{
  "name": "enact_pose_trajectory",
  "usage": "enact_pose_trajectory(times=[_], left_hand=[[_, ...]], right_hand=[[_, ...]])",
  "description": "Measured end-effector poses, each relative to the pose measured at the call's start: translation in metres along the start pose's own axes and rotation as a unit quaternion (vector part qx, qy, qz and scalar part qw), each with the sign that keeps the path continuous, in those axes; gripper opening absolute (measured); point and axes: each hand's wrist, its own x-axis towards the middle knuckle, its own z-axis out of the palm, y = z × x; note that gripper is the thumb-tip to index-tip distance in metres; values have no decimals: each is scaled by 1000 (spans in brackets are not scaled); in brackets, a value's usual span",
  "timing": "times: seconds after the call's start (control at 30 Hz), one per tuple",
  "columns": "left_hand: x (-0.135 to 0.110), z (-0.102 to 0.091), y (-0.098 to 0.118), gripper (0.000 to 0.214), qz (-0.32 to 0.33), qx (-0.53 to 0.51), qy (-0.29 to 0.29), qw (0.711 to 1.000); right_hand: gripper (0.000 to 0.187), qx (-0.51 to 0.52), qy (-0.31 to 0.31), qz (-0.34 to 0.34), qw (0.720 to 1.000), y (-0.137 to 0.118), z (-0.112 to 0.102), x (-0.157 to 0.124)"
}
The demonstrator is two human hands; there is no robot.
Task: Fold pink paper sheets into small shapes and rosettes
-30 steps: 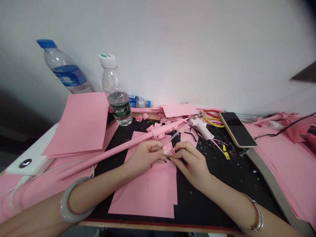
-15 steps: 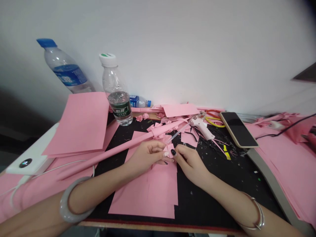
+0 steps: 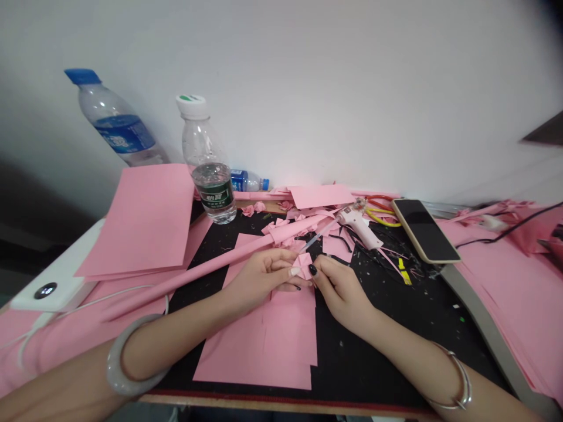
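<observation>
My left hand (image 3: 259, 280) and my right hand (image 3: 341, 290) meet over the black mat (image 3: 387, 328), fingertips pinched together on a small folded pink paper piece (image 3: 303, 262). Both hands are closed on it. Under them lie cut pink paper sheets (image 3: 268, 340). A long rolled pink paper tube (image 3: 197, 272) runs from the left up to the hands. A white glue gun (image 3: 358, 225) lies just beyond the right hand.
Two upright water bottles (image 3: 206, 161) (image 3: 114, 120) and a small lying one (image 3: 246, 180) stand at the back left beside a pink sheet stack (image 3: 145, 220). A phone (image 3: 422, 228), scissors (image 3: 380, 211), a white charger box (image 3: 57, 275) and more pink paper (image 3: 519, 281) surround the mat.
The fingers of both hands have shifted slightly on the small pink piece, which now stands a bit higher between them. Everything else is as before.
</observation>
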Motion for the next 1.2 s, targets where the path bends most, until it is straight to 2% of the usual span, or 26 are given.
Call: enact_pose_trajectory(times=[0.1,0.2,0.27,0.37,0.57,0.77,0.97,1.2], left_hand=[[-1,0,2,25,-8,-37,20,999],[-2,0,5,31,-30,-62,6,998],[-2,0,7,35,-38,-61,-11,997],[-1,0,7,31,-39,-54,1,998],[0,0,3,22,-15,-53,27,998],[-2,3,6,44,3,-30,26,999],[-3,4,7,23,-12,40,12,999],[-1,3,2,18,-19,2,29,999]], right_hand=[[19,-12,50,-24,998,1,-2,1],[13,-19,92,-71,993,2,-5,1],[15,-21,96,-98,990,3,-5,1],[17,-16,78,-122,989,4,-5,-1],[14,10,66,-111,992,4,-5,2],[20,9,86,-92,992,4,-5,3],[15,5,87,-97,991,3,-2,1],[11,-8,102,-112,988,2,-1,0]])
